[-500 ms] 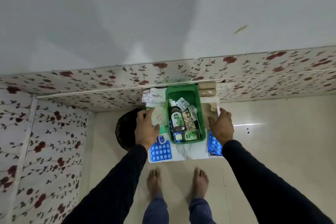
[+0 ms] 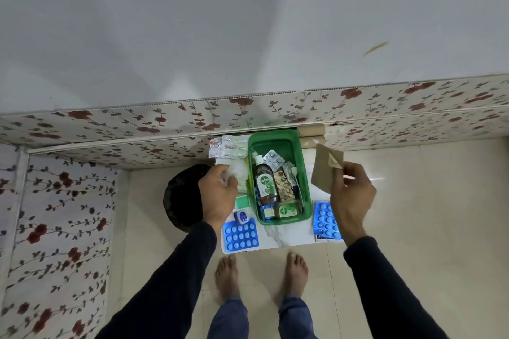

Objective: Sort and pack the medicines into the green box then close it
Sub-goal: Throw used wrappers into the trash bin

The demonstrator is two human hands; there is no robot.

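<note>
The right hand (image 2: 351, 198), right of centre in the frame, pinches a tan paper packet (image 2: 326, 170) by its lower right corner between thumb and fingertips, so the packet hangs tilted in the air just right of the green box (image 2: 303, 173). The left hand (image 2: 219, 192), left of the box, is curled around a clear crinkled plastic wrap (image 2: 237, 170); what the wrap holds cannot be made out.

To do this step well, I would carry the packet over the box's right wall and slide it in flat along the wall, since the middle is already crowded. The wrap is soft and should be tucked into the free upper end of the box, where green floor shows.

The box sits open on the white marbled bench (image 2: 286, 234). Inside lie a brown Dettol bottle (image 2: 265, 181), a silver blister strip (image 2: 272, 159), a patterned strip beside the bottle, and a small green jar (image 2: 287, 210) at the lower end. Outside the box wait a blue blister card (image 2: 241, 235) at lower left, another blue blister card (image 2: 326, 221) at lower right, and foil strips (image 2: 228, 147) at upper left. No lid is clearly in view.
</note>
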